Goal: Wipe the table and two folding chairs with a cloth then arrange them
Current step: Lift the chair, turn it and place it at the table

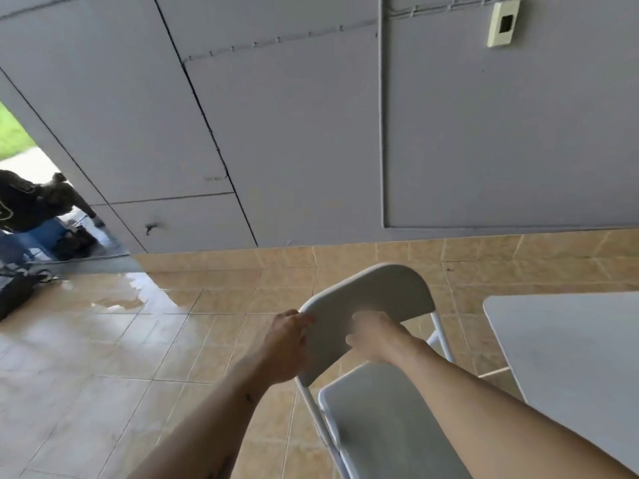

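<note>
Chair [366, 305], one: left hand [285, 344] grips backrest edge; right hand [371, 335] blurred, grip unclear. Table [570, 340], one.

Bare forearms [484, 402], no sleeves, small tattoo.

Chair [373, 340] left of table [570, 357], seemingly apart.

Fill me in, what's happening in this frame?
A person is handling a white folding chair that stands unfolded on the tiled floor. The left hand grips the left edge of the chair's backrest, and the right hand rests on the backrest face; whether it holds a cloth cannot be told. The white table stands just right of the chair. A wet patch shows on the floor near the grey wall.
</note>
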The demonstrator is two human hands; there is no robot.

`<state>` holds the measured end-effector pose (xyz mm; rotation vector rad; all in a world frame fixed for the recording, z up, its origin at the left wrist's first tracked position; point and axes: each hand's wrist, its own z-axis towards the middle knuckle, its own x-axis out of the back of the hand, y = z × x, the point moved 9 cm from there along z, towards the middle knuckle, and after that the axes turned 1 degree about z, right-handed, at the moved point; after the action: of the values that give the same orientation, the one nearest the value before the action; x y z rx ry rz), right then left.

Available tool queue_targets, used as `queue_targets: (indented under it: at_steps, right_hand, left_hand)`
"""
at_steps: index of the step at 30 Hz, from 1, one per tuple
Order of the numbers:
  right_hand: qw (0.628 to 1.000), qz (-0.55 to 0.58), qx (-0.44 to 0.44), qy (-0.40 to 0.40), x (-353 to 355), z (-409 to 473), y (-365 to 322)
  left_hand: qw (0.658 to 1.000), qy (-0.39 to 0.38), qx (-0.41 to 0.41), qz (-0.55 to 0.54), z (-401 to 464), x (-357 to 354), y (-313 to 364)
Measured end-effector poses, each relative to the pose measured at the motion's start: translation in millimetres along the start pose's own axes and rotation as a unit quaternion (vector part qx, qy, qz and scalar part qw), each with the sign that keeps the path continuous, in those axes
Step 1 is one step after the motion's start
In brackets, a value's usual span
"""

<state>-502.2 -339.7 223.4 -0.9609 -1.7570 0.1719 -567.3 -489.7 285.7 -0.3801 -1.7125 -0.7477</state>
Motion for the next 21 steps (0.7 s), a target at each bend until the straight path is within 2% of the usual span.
queue_targets:
  at_steps: [6, 11, 17, 21]
  right_hand:
    - [0.996, 0.023, -0.088, 0.016, -22.3, 35.7, -3.6]
    - [0.981, 0.061, -0.172, 0.061, -27.8, 63.3, -8.5]
    - [0.948, 0.131, -0.266, 0.114, -36.2, 70.1, -28.1]
    - [0.924, 0.173, -0.309, 0.146, -37.5, 65.4, -31.9]
  left_hand:
    - [0.988, -0.079, -0.101, 0.083, 75.3, -15.5, -33.0]
    - [0.961, -0.121, -0.219, 0.122, 131.5, -31.1, -45.0]
    - [0.908, -0.15, -0.36, 0.152, 172.8, -35.1, -50.7]
    - [0.852, -0.15, -0.454, 0.213, 194.1, -38.9, -32.7]
